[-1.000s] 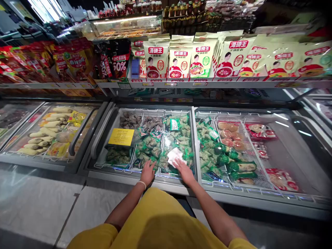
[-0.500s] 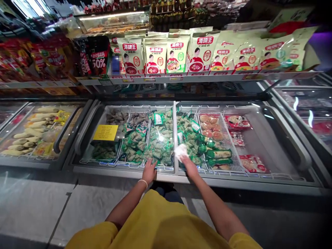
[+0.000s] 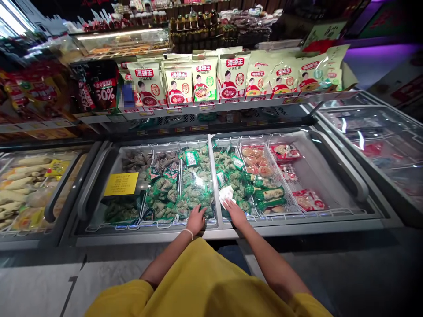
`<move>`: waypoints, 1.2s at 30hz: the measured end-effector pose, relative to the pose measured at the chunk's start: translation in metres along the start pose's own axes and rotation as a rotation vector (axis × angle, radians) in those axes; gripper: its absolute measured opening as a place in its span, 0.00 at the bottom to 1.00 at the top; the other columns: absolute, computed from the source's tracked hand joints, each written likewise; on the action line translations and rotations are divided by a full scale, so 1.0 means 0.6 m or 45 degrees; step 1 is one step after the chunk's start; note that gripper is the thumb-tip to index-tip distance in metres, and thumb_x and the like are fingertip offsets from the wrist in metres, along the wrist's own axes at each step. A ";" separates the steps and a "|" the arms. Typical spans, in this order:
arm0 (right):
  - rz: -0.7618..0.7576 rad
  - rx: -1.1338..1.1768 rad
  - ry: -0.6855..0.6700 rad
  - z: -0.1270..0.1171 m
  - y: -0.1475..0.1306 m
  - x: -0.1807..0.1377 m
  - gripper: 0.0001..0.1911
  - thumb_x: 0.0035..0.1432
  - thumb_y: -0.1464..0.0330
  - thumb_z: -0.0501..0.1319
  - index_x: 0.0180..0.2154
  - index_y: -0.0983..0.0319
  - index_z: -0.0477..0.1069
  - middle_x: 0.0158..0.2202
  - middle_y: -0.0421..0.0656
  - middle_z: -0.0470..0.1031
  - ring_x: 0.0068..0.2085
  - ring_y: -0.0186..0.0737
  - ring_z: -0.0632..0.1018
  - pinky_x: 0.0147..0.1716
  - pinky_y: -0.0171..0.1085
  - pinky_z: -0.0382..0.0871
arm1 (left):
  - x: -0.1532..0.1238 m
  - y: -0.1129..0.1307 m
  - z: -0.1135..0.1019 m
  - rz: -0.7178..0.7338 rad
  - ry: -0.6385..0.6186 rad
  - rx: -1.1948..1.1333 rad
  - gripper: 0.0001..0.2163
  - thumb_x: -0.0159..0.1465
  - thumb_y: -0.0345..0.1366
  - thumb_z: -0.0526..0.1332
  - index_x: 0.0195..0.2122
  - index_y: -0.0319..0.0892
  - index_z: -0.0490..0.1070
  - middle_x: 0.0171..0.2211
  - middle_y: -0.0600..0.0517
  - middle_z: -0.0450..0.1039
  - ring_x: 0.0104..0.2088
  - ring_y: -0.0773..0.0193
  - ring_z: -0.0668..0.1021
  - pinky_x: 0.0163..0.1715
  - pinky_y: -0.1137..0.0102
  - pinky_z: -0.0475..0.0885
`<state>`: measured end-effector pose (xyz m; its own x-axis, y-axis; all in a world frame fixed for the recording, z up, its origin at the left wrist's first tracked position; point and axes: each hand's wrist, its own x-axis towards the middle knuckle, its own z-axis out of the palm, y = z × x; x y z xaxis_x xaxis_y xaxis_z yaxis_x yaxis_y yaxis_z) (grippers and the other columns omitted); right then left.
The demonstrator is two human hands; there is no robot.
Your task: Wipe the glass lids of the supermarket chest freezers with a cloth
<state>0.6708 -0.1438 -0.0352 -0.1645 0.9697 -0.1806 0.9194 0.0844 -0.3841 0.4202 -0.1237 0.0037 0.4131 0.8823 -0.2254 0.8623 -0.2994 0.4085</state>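
A shop aisle with a pale tiled floor (image 3: 39, 284) runs along a long, glass-topped chest freezer (image 3: 148, 237), seen from above by the person standing against it. Nearest is the person's yellow shirt (image 3: 194, 286), with both bare arms reaching forward.

The left hand (image 3: 196, 220), wearing a pale band (image 3: 189, 233) at the wrist, rests on the left glass pane near the front edge; its fingers are loosely spread, and it has hold of nothing visible. The right hand (image 3: 236, 214) lies open on the right pane, fingers extended over a white cloth (image 3: 226, 194), which sticks out past the fingertips. The cloth sits flat between fingers and glass, just right of the grey bar (image 3: 213, 180) dividing the panes.

Under the glass, wire baskets hold leaf-wrapped bundles in green net bags (image 3: 163, 193); to the right are packs of round, tan food (image 3: 255, 160) and red-and-white packets (image 3: 309, 200). A yellow notice (image 3: 121, 183) is on the left pane. The neighbouring freezer at left holds pale corn cobs (image 3: 18, 185).

Beyond, a shelf (image 3: 198, 108) displays cream and red pouches (image 3: 230, 79), with black pouches (image 3: 105, 90) to their left. Farther back stand rows of dark jars (image 3: 193, 21).
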 end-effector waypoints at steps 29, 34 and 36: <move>-0.855 -0.311 -0.351 -0.079 0.074 0.010 0.28 0.62 0.79 0.51 0.61 0.55 0.66 0.68 0.46 0.59 0.68 0.44 0.57 0.64 0.47 0.57 | -0.086 0.204 0.140 -0.629 0.221 -0.277 0.23 0.62 0.29 0.55 0.59 0.47 0.69 0.64 0.48 0.64 0.64 0.57 0.66 0.65 0.65 0.58; -0.996 -0.291 -0.349 -0.061 0.119 -0.067 0.23 0.65 0.74 0.52 0.59 0.56 0.68 0.64 0.47 0.66 0.67 0.45 0.61 0.63 0.47 0.58 | -0.072 0.246 0.151 -0.632 0.255 -0.211 0.22 0.62 0.28 0.54 0.58 0.45 0.70 0.64 0.45 0.63 0.64 0.56 0.65 0.65 0.64 0.57; -0.935 -0.293 -0.293 -0.080 0.175 -0.075 0.25 0.64 0.76 0.50 0.60 0.56 0.67 0.64 0.46 0.66 0.66 0.45 0.61 0.63 0.46 0.58 | -0.067 0.264 0.154 -0.612 0.252 -0.213 0.23 0.63 0.28 0.54 0.59 0.46 0.69 0.64 0.46 0.62 0.64 0.55 0.65 0.65 0.64 0.57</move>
<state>0.7920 -0.1675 -0.0240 -0.8023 0.5788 -0.1461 0.5944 0.7518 -0.2855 0.5672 -0.2398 -0.0044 -0.0929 0.9620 -0.2569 0.8752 0.2019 0.4396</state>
